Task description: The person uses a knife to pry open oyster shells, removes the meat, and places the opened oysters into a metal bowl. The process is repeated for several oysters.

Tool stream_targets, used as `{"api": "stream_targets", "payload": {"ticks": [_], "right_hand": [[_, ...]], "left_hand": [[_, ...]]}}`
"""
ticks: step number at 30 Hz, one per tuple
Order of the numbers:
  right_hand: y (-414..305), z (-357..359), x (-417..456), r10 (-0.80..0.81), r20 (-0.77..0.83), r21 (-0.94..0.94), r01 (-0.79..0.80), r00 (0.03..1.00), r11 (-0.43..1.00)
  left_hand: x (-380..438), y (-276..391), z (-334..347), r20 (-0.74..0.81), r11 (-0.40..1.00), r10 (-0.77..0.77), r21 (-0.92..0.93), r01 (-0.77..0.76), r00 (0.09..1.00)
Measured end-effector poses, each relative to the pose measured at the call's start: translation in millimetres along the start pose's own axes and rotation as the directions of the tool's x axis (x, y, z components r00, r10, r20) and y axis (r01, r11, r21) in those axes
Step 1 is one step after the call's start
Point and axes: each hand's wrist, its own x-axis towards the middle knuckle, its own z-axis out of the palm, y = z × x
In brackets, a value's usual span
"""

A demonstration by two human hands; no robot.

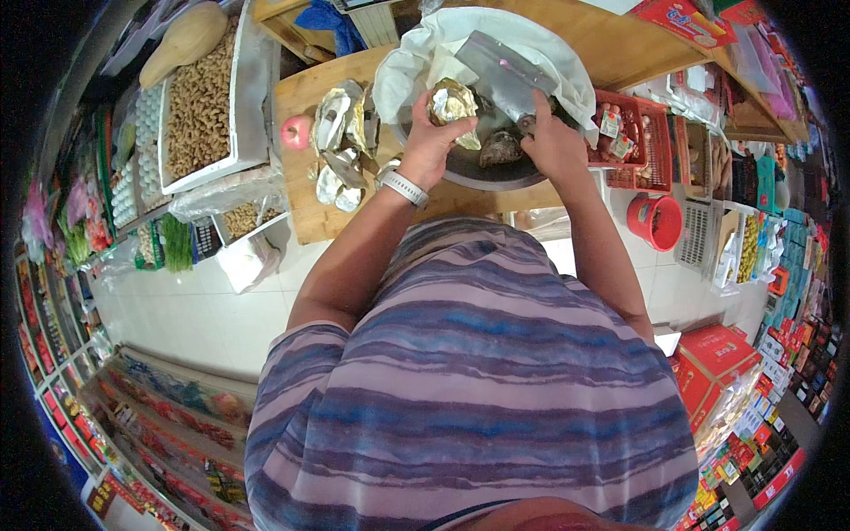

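Note:
My left hand [430, 141] grips a rough, yellowish oyster [453, 105] above a round metal basin [458, 174]. In my right hand [554, 143] is the handle of a cleaver [501, 70], its broad grey blade pointing up and to the left over the basin. The blade is apart from the oyster. A dark, closed oyster [501, 147] rests in the basin between my hands. White cloth or sheeting [551, 33] lines the basin's far rim. Several opened oyster shells [335, 119] are piled on the wooden table [312, 216], left of the basin.
A pinkish apple [295, 132] sits beside the shells. Further left stands a white foam box [232, 143] of peanuts with a squash [186, 40] on it. Red plastic baskets [614, 159] with eggs stand at right, near a red bucket [654, 222] on the tiled floor.

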Motion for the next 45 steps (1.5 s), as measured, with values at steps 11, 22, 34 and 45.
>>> {"api": "stream_targets", "payload": {"ticks": [11, 22, 34, 45], "right_hand": [[-17.1, -14.9, -28.6, -0.060, 0.063, 0.887, -0.028, 0.996, 0.460], [-38.7, -19.7, -39.6, -0.026, 0.091, 0.996, -0.091, 0.996, -0.012], [-36.3, -13.3, -33.1, -0.043, 0.056, 0.997, -0.058, 0.998, -0.044], [-21.7, -12.0, -23.0, -0.059, 0.159, 0.987, -0.159, 0.985, 0.019]], "left_hand": [[-8.9, 13.1, 5.9, 0.037, 0.993, -0.117, 0.013, 0.116, 0.993], [-7.6, 11.3, -1.8, 0.174, 0.986, -0.164, 0.056, 0.157, 0.971], [-1.5, 1.4, -9.8, 0.223, 0.982, -0.176, 0.112, 0.154, 0.959], [-4.6, 5.9, -6.9, 0.212, 0.973, -0.150, 0.206, 0.106, 0.966]]}}
